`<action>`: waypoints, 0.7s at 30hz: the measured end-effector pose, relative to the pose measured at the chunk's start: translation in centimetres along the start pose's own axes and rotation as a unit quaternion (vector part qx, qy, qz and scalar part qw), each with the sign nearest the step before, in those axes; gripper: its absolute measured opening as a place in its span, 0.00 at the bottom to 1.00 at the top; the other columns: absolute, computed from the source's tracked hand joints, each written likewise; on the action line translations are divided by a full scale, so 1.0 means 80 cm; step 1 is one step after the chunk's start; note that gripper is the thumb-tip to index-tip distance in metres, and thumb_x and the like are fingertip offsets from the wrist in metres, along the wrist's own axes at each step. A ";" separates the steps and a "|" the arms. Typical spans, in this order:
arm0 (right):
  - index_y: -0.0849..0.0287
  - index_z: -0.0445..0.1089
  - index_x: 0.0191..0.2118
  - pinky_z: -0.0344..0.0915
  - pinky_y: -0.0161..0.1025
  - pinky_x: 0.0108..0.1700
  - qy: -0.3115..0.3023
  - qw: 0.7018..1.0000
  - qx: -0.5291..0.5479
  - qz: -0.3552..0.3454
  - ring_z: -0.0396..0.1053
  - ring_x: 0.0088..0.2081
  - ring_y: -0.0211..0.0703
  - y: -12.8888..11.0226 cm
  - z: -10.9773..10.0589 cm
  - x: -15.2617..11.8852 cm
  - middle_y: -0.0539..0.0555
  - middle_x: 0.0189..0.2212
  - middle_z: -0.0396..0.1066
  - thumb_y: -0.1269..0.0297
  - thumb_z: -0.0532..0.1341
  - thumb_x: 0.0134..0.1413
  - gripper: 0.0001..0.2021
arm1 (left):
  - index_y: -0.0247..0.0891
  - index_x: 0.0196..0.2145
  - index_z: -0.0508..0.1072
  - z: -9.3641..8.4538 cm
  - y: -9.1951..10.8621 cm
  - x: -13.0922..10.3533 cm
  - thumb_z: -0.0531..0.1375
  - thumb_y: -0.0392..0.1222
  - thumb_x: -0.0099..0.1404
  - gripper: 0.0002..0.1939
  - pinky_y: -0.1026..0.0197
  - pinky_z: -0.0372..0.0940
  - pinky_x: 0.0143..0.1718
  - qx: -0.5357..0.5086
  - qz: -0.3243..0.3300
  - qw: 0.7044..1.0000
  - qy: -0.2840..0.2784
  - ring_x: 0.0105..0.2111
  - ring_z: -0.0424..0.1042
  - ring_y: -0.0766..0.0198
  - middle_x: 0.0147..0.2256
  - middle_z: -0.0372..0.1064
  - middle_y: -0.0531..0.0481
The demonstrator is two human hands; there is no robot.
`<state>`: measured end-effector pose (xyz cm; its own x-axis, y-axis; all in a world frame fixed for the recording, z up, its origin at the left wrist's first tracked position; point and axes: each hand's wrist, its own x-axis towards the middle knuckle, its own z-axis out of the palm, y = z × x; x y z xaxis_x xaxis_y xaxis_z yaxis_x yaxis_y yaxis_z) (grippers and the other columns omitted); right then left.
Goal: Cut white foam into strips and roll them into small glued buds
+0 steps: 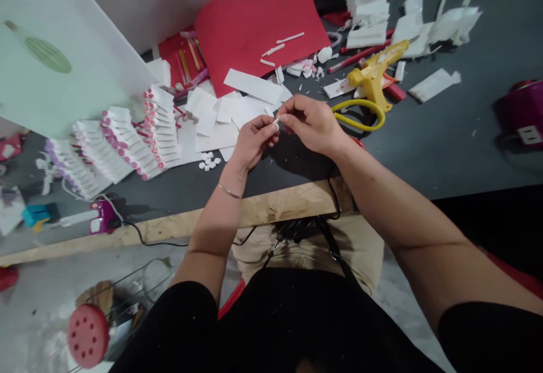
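Note:
My left hand [255, 141] and my right hand [309, 123] meet over the dark table, near its front edge. Between their fingertips is a small white piece [276, 120], pinched from both sides; its exact shape is too small to tell. Loose white paper pieces [252, 86] lie just beyond my hands. Left of my left hand sits a small group of white pellets [209, 161]. A yellow glue gun [375, 76] with scissors with yellow handles [360, 114] beside it is to the right of my right hand.
Fanned rows of white rolled sticks with pink and purple tips [127, 141] spread at the left. A red sheet [258, 22] lies at the back. White packets [435, 84] and a purple device [526, 114] are at the right. A wooden strip [280, 202] borders the table's front.

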<state>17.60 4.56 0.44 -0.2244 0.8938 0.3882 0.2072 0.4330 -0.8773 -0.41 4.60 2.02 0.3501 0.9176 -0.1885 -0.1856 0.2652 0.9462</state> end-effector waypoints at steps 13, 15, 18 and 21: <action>0.61 0.78 0.46 0.70 0.38 0.40 -0.030 0.997 0.074 0.015 0.72 0.36 0.39 -0.005 -0.004 0.001 0.53 0.36 0.77 0.61 0.67 0.61 0.11 | 0.38 0.28 0.74 -0.007 0.000 0.001 0.81 0.59 0.47 0.27 0.69 0.59 0.24 0.010 -0.007 1.000 -0.022 0.21 0.64 0.77 0.22 0.68 0.59; 0.61 0.79 0.40 0.70 0.39 0.41 -0.019 0.999 0.048 0.014 0.72 0.35 0.39 -0.006 -0.004 0.003 0.53 0.35 0.77 0.62 0.67 0.61 0.08 | 0.37 0.29 0.74 -0.007 0.000 0.000 0.81 0.57 0.47 0.26 0.70 0.59 0.24 0.019 -0.022 0.999 -0.024 0.21 0.64 0.77 0.23 0.69 0.58; 0.61 0.79 0.37 0.69 0.39 0.41 -0.008 1.000 0.022 0.019 0.73 0.34 0.40 -0.008 -0.004 0.005 0.53 0.33 0.78 0.65 0.66 0.61 0.06 | 0.37 0.30 0.75 -0.005 0.000 -0.001 0.80 0.53 0.49 0.24 0.70 0.59 0.24 0.014 -0.039 0.999 -0.017 0.22 0.65 0.77 0.25 0.71 0.58; 0.62 0.80 0.38 0.69 0.39 0.39 -0.001 0.999 0.015 0.032 0.72 0.32 0.40 -0.010 -0.003 0.005 0.53 0.32 0.79 0.65 0.65 0.62 0.07 | 0.37 0.28 0.74 -0.002 0.001 -0.001 0.79 0.49 0.54 0.20 0.71 0.59 0.25 -0.008 -0.038 0.999 -0.001 0.22 0.65 0.77 0.24 0.69 0.58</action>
<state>17.56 4.61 1.33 -0.2145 0.9190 0.3308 0.1926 0.3718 -0.9081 -0.60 4.60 2.03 0.3647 0.8942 -0.2595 -0.1733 0.3390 0.9247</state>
